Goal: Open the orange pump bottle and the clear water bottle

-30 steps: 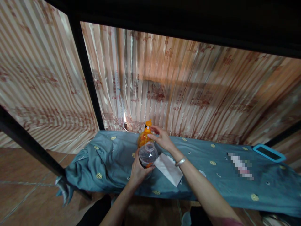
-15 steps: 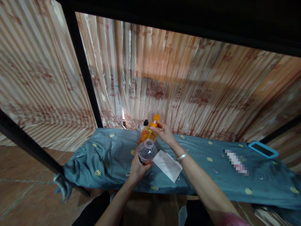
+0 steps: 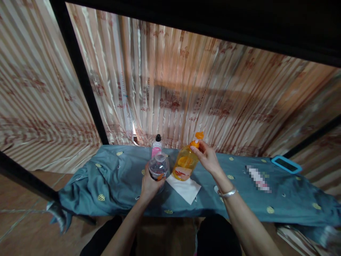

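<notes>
You have a bed [image 3: 239,199] before you, spread with a rumpled teal sheet [image 3: 112,185] dotted with small gold motifs. On it lie a white folded napkin [image 3: 185,188] near the front edge, a pink bottle with a black cap [image 3: 156,146] at the back, and a blue-cased phone [image 3: 286,164] far right

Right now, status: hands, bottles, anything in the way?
Left hand grips clear bottle. Right hand holds orange bottle by its neck, over white napkin. Pink bottle stands behind.
</notes>
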`<state>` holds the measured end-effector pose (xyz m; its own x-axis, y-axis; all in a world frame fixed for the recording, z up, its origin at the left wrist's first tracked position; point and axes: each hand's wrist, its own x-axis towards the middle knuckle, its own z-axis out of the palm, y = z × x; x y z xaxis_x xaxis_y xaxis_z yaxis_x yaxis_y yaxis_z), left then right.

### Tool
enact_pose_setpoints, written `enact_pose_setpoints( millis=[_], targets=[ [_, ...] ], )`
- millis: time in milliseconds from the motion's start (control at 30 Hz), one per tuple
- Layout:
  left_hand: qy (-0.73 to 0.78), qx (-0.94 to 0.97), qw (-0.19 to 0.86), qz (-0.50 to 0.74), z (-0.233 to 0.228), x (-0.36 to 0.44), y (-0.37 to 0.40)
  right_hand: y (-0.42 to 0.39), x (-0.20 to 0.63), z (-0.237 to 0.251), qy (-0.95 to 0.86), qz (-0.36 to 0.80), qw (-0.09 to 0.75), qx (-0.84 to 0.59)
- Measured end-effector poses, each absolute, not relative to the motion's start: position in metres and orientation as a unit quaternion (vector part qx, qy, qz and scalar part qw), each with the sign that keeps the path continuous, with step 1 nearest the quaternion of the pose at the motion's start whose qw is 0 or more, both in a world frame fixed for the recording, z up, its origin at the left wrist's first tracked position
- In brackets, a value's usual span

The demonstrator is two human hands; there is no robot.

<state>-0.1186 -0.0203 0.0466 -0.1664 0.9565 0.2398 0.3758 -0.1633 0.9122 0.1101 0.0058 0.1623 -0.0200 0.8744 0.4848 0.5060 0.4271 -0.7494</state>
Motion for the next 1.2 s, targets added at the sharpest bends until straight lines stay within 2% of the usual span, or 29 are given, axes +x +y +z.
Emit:
enact_pose_setpoints(
  millis=[333,600,767,933,1000,1100,1200],
  targets=[
    [0.596,0.554,0.283,0.509,0.049,-0.118,-0.004,-0.004,0.113,0.133,-0.684,0.215,0.448,-0.533],
    [0.602,0.572,0.272,0.486,0.046,-0.121,-0.009,-0.004,0.106,0.123,-0.67,0.229,0.478,-0.52],
    [0.57,0.582,0.265,0.516,0.04,-0.13,-0.011,-0.003,0.101,0.122,-0.663,0.228,0.494,-0.514],
    [0.49,0.65,0.099,0.572,0.075,-0.136,-0.039,-0.002,0.103,0.12,-0.674,0.231,0.507,-0.486],
    [0.442,0.69,0.071,0.569,0.093,-0.127,-0.057,-0.003,0.106,0.121,-0.677,0.236,0.511,-0.474],
    [0.404,0.751,0.158,0.498,0.103,-0.099,-0.069,-0.003,0.108,0.122,-0.679,0.245,0.515,-0.462],
    [0.42,0.709,0.259,0.503,0.089,-0.067,-0.055,-0.003,0.109,0.124,-0.673,0.272,0.523,-0.447]
  ],
)
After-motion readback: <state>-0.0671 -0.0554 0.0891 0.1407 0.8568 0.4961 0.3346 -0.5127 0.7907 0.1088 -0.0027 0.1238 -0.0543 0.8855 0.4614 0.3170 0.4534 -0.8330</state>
